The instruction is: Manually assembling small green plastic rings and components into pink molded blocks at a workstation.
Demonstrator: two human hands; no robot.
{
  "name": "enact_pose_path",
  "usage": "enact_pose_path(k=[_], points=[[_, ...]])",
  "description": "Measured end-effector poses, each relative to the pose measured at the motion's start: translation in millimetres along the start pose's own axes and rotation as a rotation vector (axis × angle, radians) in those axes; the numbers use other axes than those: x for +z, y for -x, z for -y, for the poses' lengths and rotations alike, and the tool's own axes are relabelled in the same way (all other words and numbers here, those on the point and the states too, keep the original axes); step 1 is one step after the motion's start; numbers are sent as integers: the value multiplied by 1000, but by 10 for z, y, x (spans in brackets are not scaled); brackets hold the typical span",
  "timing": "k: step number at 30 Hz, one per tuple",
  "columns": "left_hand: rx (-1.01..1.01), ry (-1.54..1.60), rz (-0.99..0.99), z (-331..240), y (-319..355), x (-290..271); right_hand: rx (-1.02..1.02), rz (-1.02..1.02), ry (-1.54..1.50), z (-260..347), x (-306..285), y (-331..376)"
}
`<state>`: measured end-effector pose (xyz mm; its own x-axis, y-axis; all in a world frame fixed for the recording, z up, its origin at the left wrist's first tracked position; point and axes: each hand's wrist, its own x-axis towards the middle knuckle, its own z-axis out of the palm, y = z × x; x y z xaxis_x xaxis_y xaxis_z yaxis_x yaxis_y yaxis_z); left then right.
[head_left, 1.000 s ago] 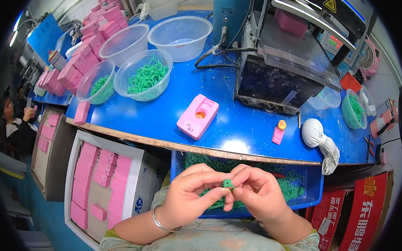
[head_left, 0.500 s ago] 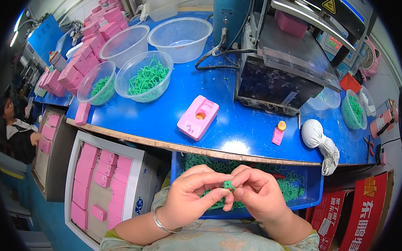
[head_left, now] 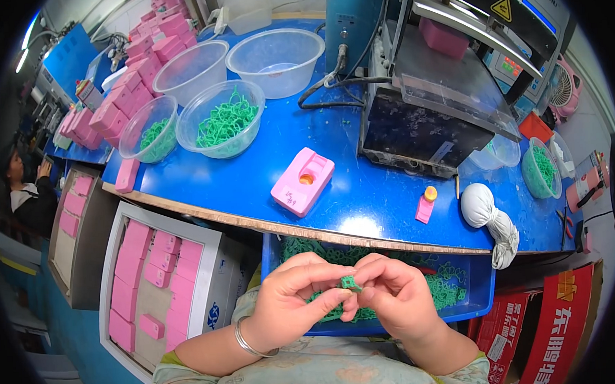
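A small green wax-like piece (head_left: 350, 283) with an openwork square face is pinched between both hands, over the blue bin. My left hand (head_left: 295, 292) grips it between thumb and fingers from the left. The fingertips of my right hand (head_left: 398, 294) close on its right side. Beneath them, the blue bin (head_left: 487, 287) holds many loose green pieces (head_left: 445, 287). Beyond the bin, a pink block (head_left: 303, 182) with an orange-lined hollow lies on the blue table (head_left: 242, 188). To its right is a smaller pink piece (head_left: 426, 206) with a yellow knob.
Clear plastic bowls (head_left: 274, 59) stand at the back left, two with green pieces. A dark press machine (head_left: 414, 125) occupies the back right. A white cloth bundle (head_left: 483, 208) lies near the right edge. Pink blocks (head_left: 129, 268) fill a box at left, where a person (head_left: 33, 197) sits.
The green piece has turned slightly between my fingertips, while my hands stay almost in place. At far left, the other person has raised a hand.
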<state>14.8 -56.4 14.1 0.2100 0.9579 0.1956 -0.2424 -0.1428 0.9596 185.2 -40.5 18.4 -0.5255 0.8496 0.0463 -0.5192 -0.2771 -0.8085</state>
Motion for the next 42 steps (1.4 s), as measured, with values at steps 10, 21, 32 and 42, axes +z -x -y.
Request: enact_pose_path(k=[10, 21, 32, 42], points=[[-198, 236, -55, -70, -21, 59, -208, -89, 903, 100, -22, 67], [468, -1166, 7, -176, -308, -40, -998, -854, 1618, 959, -727, 81], [113, -1499, -247, -114, -794, -292, -747, -1480, 2067, 1989, -2138, 581], [-20, 45, 52, -202, -454, -56, -562, -445, 1915, 774, -480, -218]])
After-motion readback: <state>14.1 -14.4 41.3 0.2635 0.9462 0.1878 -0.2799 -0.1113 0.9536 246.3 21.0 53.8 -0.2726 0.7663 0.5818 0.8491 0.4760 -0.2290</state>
